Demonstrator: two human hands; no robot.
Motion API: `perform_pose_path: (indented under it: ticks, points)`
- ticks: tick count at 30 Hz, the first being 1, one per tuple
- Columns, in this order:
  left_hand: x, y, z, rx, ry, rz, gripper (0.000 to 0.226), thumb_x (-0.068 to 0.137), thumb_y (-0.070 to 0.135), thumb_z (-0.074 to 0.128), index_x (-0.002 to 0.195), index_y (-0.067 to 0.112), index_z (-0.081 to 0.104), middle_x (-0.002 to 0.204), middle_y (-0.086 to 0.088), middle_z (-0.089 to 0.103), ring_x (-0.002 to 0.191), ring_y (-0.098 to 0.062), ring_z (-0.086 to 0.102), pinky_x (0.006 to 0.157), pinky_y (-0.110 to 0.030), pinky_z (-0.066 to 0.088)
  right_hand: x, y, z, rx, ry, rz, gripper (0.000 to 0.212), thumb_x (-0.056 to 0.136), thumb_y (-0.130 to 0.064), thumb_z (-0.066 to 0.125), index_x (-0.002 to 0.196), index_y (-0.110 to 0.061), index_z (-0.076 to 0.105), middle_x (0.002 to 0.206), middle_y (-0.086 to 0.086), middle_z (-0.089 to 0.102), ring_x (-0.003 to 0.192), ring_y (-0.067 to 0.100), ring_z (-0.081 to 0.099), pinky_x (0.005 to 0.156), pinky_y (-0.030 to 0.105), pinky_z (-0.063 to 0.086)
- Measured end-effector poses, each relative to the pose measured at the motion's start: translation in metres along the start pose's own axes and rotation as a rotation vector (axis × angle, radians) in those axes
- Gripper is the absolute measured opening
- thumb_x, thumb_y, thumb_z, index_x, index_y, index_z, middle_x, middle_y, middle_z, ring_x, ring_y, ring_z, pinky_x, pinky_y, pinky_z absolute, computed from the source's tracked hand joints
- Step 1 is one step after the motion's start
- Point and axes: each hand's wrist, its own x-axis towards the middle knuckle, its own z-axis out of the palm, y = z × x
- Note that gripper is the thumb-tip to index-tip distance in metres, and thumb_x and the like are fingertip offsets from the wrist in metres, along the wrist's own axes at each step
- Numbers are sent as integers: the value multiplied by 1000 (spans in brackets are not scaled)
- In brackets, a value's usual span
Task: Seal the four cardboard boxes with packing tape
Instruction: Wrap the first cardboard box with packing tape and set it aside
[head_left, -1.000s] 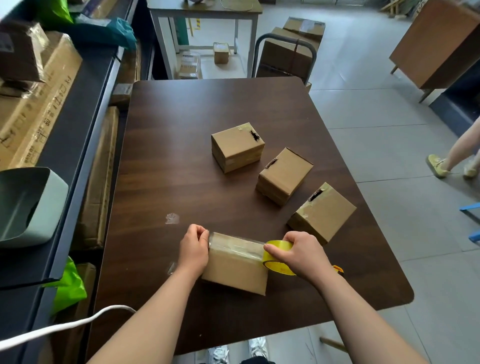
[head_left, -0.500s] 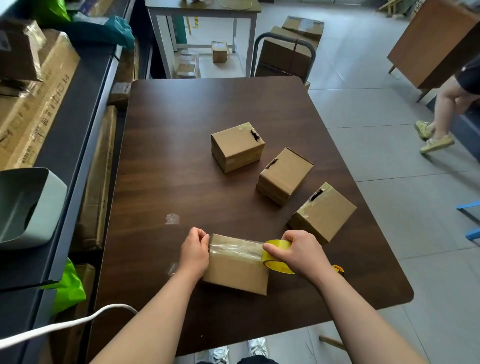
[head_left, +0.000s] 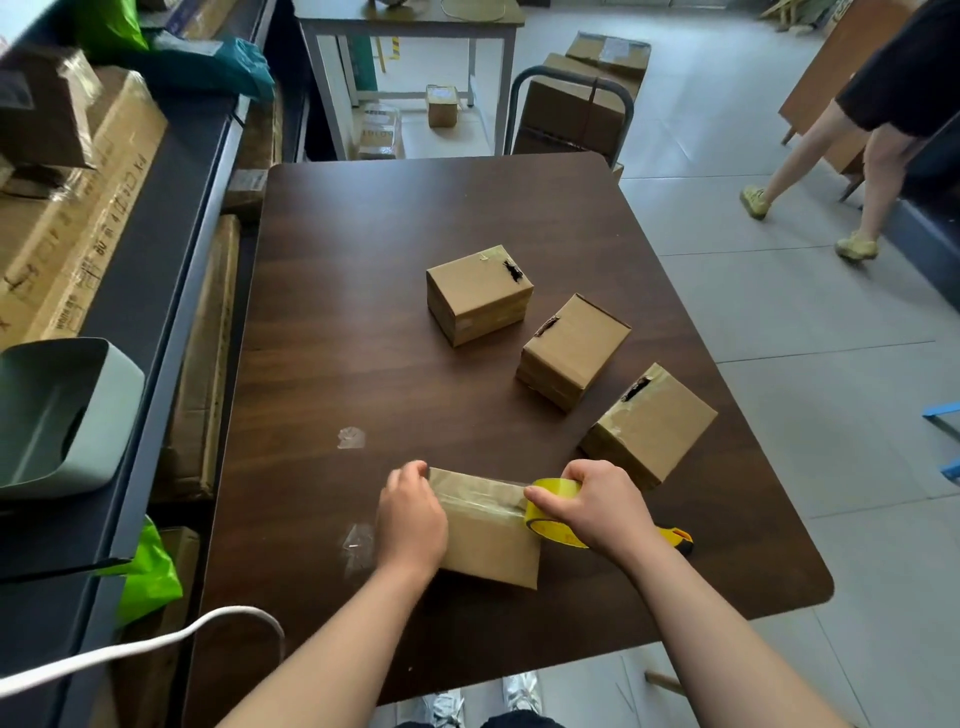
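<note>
Head view, with the middle of the dark wooden table (head_left: 363, 312) taken as the centre of the dial. The nearest box (head_left: 488, 540) lies at 6 o'clock, close to the table's near edge. The left hand (head_left: 413, 519) sits at the box's 9 o'clock end with its fingers curled over that edge, holding the box down. The right hand (head_left: 602, 509) is at the box's 3 o'clock end and grips the yellow tape roll (head_left: 553, 512), thumb on the near rim and fingers wrapped over the far side. The roll stands on edge and touches the box's upper right corner. A shiny strip of tape (head_left: 483, 496) runs across the far part of the box top, from the left hand's fingers to the roll.

Three more cardboard boxes lie apart from one another in a slanting row. The far box (head_left: 478, 293) is at 12 o'clock, the middle box (head_left: 571, 351) at 2 o'clock and the right box (head_left: 649, 421) at 4 o'clock, just beyond the right hand. Each has a dark torn slot near its top far edge.

A yellow and black utility knife (head_left: 675, 538) pokes out from behind the right wrist at 4 o'clock. Two crumpled scraps of clear tape stick to the table, one (head_left: 351, 437) at 8 o'clock and another (head_left: 358, 540) just left of the left wrist. Off the table at 2 o'clock, a second person (head_left: 878, 130) is walking on the tiled floor.
</note>
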Motion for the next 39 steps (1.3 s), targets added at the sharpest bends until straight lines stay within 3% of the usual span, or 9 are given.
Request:
perform_pose_path:
  ticks: [3,6,10,12,15,26,34,36,39]
  points:
    - [-20,-2,15,119,-134,55,51,102,12,26,152,8,18,157,-8,23,142,-22,25,114,-32,25,-2,-2,-1,-38,-3,-16,46,76,-71,60,81,-25,61,78,-9,59,76,10,57,58,25,43]
    - [-22,-9,17,283,-179,81,57,102,14,21,154,13,-3,162,-3,4,147,-19,13,116,-35,23,-7,3,1,-78,5,-43,48,78,-73,55,77,-25,60,73,-9,57,74,11,56,58,26,39]
    - [-24,-6,19,324,-158,81,59,100,12,22,154,14,-3,162,-2,7,147,-19,15,113,-35,25,-14,13,6,29,51,-51,49,88,-64,50,65,-21,57,65,-5,56,70,16,56,58,31,41]
    - [-24,-4,19,343,-163,75,60,100,12,23,154,15,-3,161,-3,9,146,-19,16,112,-36,27,-17,20,7,37,83,-44,50,91,-60,48,69,-18,63,68,-2,61,71,18,58,59,32,44]
    - [-24,-5,18,357,-162,77,61,100,11,23,154,17,-3,161,-3,11,145,-20,18,111,-38,30,-21,33,8,-20,106,-21,46,94,-56,47,71,-20,64,70,-3,63,71,17,57,56,28,36]
    - [-27,0,18,395,-195,102,60,101,14,24,154,20,-3,158,-1,17,140,-21,27,106,-40,36,-23,65,41,8,44,54,46,95,-54,47,60,-24,46,66,-3,55,75,22,59,57,29,34]
    - [-26,1,20,407,-201,107,58,102,16,23,155,21,-1,158,-1,18,141,-20,26,107,-40,36,-21,81,62,-70,19,62,47,95,-59,40,73,-22,58,72,-1,63,78,22,63,58,32,43]
    - [-27,1,20,422,-201,104,59,102,16,24,154,21,-2,160,-1,15,144,-20,21,111,-39,32,-19,80,65,-74,27,62,47,95,-59,39,79,-21,62,75,-1,67,79,21,64,62,33,47]
    - [-27,3,19,479,-117,162,61,102,11,26,154,21,-4,162,-1,0,149,-19,0,122,-36,9,-18,78,66,-77,35,65,46,95,-58,39,81,-22,64,78,-1,68,80,21,64,65,32,48]
